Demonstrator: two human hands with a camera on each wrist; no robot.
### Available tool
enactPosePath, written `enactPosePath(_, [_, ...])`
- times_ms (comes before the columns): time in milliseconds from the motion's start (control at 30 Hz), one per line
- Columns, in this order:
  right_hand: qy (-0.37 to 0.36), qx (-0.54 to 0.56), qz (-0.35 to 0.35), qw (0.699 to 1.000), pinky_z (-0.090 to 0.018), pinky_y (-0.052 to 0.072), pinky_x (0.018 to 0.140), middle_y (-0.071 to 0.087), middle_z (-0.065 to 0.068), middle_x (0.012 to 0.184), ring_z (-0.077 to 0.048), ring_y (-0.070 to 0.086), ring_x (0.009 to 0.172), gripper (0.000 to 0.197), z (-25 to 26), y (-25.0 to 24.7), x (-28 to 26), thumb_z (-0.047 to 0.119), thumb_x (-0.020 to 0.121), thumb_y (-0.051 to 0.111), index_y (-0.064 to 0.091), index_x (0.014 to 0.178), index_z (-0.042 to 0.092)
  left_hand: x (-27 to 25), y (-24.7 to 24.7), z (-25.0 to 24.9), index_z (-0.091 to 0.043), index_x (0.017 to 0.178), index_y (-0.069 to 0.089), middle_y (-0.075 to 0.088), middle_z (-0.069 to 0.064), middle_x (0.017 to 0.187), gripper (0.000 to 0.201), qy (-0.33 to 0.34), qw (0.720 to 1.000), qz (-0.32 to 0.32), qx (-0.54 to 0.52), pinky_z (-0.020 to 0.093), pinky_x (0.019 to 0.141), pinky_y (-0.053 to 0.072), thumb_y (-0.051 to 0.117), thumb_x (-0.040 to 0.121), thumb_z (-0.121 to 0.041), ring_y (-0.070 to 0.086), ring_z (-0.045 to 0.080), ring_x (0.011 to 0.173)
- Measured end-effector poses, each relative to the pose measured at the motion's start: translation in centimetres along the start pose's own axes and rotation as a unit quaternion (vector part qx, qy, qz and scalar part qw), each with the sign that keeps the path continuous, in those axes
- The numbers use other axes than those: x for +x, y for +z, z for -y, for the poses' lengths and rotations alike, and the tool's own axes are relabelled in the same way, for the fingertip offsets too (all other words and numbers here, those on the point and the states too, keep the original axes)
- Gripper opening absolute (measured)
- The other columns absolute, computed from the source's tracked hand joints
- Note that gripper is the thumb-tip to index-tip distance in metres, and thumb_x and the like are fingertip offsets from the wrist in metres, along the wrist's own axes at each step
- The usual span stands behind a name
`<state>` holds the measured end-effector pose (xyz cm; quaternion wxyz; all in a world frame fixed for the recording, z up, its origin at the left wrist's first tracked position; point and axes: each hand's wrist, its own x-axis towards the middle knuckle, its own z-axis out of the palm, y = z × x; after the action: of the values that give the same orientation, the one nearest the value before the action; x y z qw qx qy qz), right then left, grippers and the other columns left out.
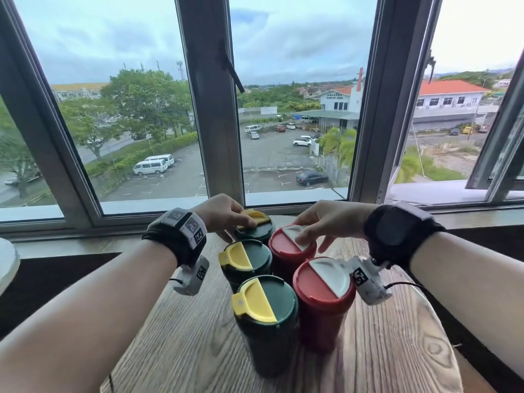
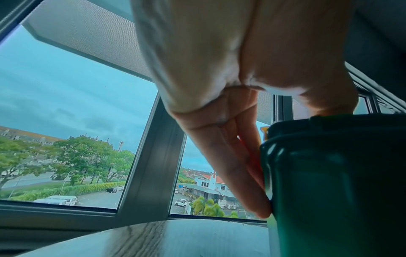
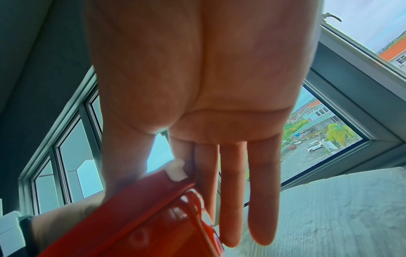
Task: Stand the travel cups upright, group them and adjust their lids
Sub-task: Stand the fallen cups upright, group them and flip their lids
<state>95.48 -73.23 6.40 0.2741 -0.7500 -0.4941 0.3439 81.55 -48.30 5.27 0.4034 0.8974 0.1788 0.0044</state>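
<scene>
Forearms (image 1: 93,302) foremost; left hand (image 1: 224,212) tight around far green cup (image 1: 256,233), right hand (image 1: 329,219) around far red cup (image 1: 283,245).

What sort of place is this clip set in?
Probably an upper-floor room, maybe a café or office: a wooden table stands against big windows that look down on a car park, and five lidded cups sit on it.

Wrist rigs, left hand (image 1: 224,215) and right hand (image 1: 329,219).
Black left strap (image 1: 167,242), grey block (image 1: 187,222) with black-and-white square markers; black right strap (image 1: 374,239), dark block (image 1: 395,225); white camera units (image 1: 192,276) beneath, marker-tagged, black cables (image 1: 402,284).
</scene>
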Motion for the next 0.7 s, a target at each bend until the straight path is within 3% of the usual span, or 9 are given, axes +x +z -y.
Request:
enactPosePath(167, [0.017,-0.006,-0.007,1.0,-0.039,0.058,0.084,0.078,-0.011,0.105,-0.015,0.074,0.091,0.029,0.2,0.2,-0.2,0.028,0.094,0.07,0.072,0.119,0.014,-0.9,0.0,-0.3,0.002,0.104,0.072,0.074,0.022,0.105,0.043,-0.015,1.0,0.008,-0.001,0.043,0.07,0.065,0.077,0.085,-0.037,0.075,0.031,0.095])
enactPosePath(267, [0.042,-0.022,-0.01,0.999,-0.041,0.059,0.087,0.078,-0.009,0.106,-0.02,0.074,0.1,0.03,0.3,0.3,-0.4,0.035,0.093,0.07,0.072,0.117,0.015,-1.6,-0.1,-0.6,-0.009,0.102,0.074,0.072,0.021,0.112,0.045,-0.034,0.999,0.035,0.013,0.054,0.083,0.062,0.076,0.082,-0.049,0.071,0.031,0.105])
enactPosePath(300, [0.052,-0.027,-0.01,0.998,-0.043,0.06,0.089,0.078,-0.008,0.107,-0.022,0.074,0.104,0.033,0.4,0.2,-0.6,0.037,0.093,0.07,0.071,0.119,0.016,-2.1,-0.1,-0.9,-0.014,0.103,0.074,0.072,0.019,0.114,0.056,-0.04,0.998,0.043,0.011,0.057,0.087,0.06,0.078,0.072,-0.061,0.07,0.032,0.107])
enactPosePath(367, [0.069,-0.038,-0.015,0.997,-0.046,0.06,0.092,0.078,-0.005,0.107,-0.023,0.073,0.107,0.04,0.8,-0.1,-1.3,0.042,0.093,0.069,0.068,0.126,0.02,-2.7,-0.4,-1.0,-0.019,0.114,0.07,0.068,0.012,0.119,0.101,-0.047,0.998,0.045,0.003,0.059,0.093,0.056,0.076,0.039,-0.086,0.066,0.032,0.113])
enactPosePath(433, [0.081,-0.053,-0.03,0.995,-0.046,0.061,0.09,0.076,-0.004,0.113,-0.023,0.072,0.107,0.046,1.6,-0.5,-2.3,0.045,0.094,0.066,0.063,0.133,0.021,-3.3,-0.5,-0.7,-0.021,0.124,0.065,0.064,0.008,0.124,0.126,-0.039,0.999,0.027,0.004,0.054,0.093,0.054,0.065,0.024,-0.097,0.06,0.032,0.116])
enactPosePath(533, [0.084,-0.112,-0.043,0.989,-0.041,0.061,0.088,0.068,-0.004,0.125,-0.022,0.069,0.111,0.054,2.3,-1.4,-4.2,0.055,0.095,0.058,0.061,0.135,0.019,-6.3,-0.3,-1.4,-0.025,0.127,0.062,0.063,0.006,0.123,0.116,-0.017,0.999,-0.024,0.025,0.048,0.087,0.055,0.054,0.04,-0.1,0.06,0.026,0.111])
enactPosePath(600, [0.059,-0.188,-0.066,0.978,-0.04,0.061,0.087,0.07,-0.002,0.117,-0.022,0.069,0.106,0.058,2.5,-1.8,-5.9,0.066,0.091,0.054,0.067,0.126,0.022,-9.0,0.2,-2.0,-0.025,0.127,0.064,0.065,0.002,0.117,0.101,-0.001,0.996,-0.075,0.049,0.04,0.081,0.055,0.049,0.054,-0.093,0.061,0.018,0.1])
enactPosePath(667, [0.01,-0.252,-0.108,0.962,-0.035,0.058,0.081,0.071,0.003,0.102,-0.018,0.068,0.095,0.059,2.4,-1.7,-7.7,0.073,0.088,0.052,0.07,0.116,0.024,-12.1,0.8,-2.1,-0.029,0.119,0.066,0.068,-0.005,0.109,0.105,0.019,0.99,-0.129,0.05,0.031,0.072,0.049,0.047,0.045,-0.101,0.062,0.011,0.096])
enactPosePath(700, [-0.012,-0.272,-0.127,0.954,-0.033,0.055,0.081,0.07,0.005,0.1,-0.014,0.065,0.092,0.06,2.3,-1.3,-8.7,0.071,0.089,0.051,0.069,0.119,0.023,-13.8,1.2,-1.9,-0.03,0.116,0.067,0.069,-0.007,0.108,0.106,0.021,0.986,-0.156,0.046,0.028,0.072,0.047,0.046,0.042,-0.103,0.063,0.01,0.098])
